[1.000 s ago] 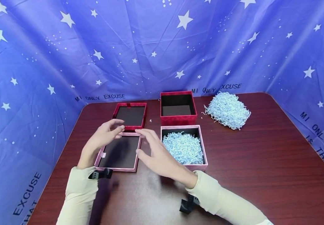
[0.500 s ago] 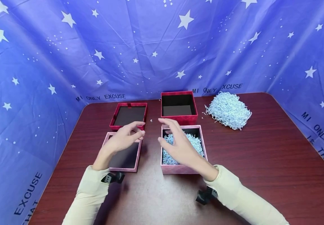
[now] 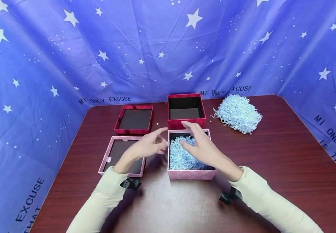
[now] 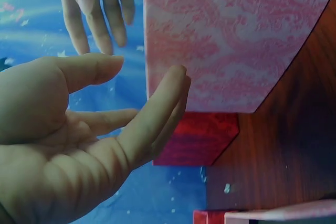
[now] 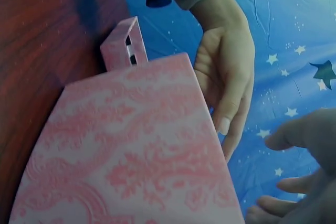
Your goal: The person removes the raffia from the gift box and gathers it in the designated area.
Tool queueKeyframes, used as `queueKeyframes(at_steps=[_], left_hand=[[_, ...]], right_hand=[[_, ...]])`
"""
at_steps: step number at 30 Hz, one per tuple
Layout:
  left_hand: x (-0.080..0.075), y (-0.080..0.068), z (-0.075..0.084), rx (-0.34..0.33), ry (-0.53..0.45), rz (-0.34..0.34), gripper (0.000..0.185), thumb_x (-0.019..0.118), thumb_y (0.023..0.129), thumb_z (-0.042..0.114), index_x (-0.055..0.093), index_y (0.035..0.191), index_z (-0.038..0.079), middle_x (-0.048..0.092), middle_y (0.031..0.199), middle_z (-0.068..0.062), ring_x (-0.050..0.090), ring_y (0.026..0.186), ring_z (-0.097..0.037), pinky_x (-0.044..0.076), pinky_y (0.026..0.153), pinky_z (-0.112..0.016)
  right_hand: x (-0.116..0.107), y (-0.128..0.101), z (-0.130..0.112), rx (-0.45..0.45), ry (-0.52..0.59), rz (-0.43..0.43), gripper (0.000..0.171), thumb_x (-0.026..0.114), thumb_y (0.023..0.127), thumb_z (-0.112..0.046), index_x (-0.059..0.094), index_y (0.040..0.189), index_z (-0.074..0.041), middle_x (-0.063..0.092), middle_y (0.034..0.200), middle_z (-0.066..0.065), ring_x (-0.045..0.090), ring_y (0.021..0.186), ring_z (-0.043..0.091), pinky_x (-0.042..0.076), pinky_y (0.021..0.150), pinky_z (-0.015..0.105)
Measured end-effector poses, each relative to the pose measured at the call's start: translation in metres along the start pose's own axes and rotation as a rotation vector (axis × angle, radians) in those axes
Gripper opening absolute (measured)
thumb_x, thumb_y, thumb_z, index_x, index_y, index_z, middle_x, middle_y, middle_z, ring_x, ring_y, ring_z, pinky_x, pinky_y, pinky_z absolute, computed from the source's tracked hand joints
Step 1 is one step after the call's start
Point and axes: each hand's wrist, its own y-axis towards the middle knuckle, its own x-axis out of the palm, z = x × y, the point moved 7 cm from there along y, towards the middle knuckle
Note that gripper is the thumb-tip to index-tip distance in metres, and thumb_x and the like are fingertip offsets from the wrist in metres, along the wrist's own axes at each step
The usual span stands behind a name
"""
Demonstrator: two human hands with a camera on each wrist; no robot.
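A pink patterned box (image 3: 192, 175) stands uncovered on the table, with pale blue shredded paper (image 3: 182, 158) inside it. Just left of that box is my left hand (image 3: 146, 146), its fingers loosely bent and nothing held in them; whether the fingertips touch the box wall I cannot tell. My right hand (image 3: 206, 149) hovers over the box's right part, thumb and fingers spread apart, and hides some of the shreds. The box's patterned side (image 4: 220, 40) is close to the left fingers in the left wrist view. The right wrist view also has the box wall (image 5: 126, 145) between both hands.
Behind the pink box is a red box (image 3: 186, 123) with a black inside. A pink lid (image 3: 118, 152) and a red lid (image 3: 136, 119) lie inside-up to the left. A heap of blue shredded paper (image 3: 238, 113) sits at the back right, before a starry curtain (image 3: 156, 42).
Both hands have moved right: the left from above the pink lid to beside the pink box, the right from left of the box to over its right part. The boxes and lids stay put.
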Motion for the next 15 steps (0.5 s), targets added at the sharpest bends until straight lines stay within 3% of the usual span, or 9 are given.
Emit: queueKeyframes(at_steps=[7, 15], left_hand=[[0.007, 0.007, -0.001, -0.039, 0.033, 0.008, 0.073, 0.062, 0.091, 0.008, 0.022, 0.151, 0.007, 0.055, 0.109, -0.019, 0.068, 0.08, -0.018, 0.059, 0.074, -0.033], [0.009, 0.01, -0.007, -0.07, -0.107, -0.013, 0.072, 0.06, 0.09, 0.0, 0.021, 0.15, 0.008, 0.049, 0.109, -0.02, 0.068, 0.082, -0.027, 0.059, 0.076, -0.038]], right_hand=[[0.008, 0.0, 0.008, 0.033, -0.16, -0.173, 0.075, 0.072, 0.084, -0.026, 0.033, 0.146, -0.006, 0.04, 0.141, 0.015, 0.041, 0.13, 0.032, 0.039, 0.106, 0.053], [0.026, 0.0, 0.023, 0.168, -0.342, -0.423, 0.091, 0.073, 0.081, -0.046, 0.028, 0.149, -0.007, 0.029, 0.15, 0.022, 0.029, 0.139, 0.041, 0.03, 0.111, 0.057]])
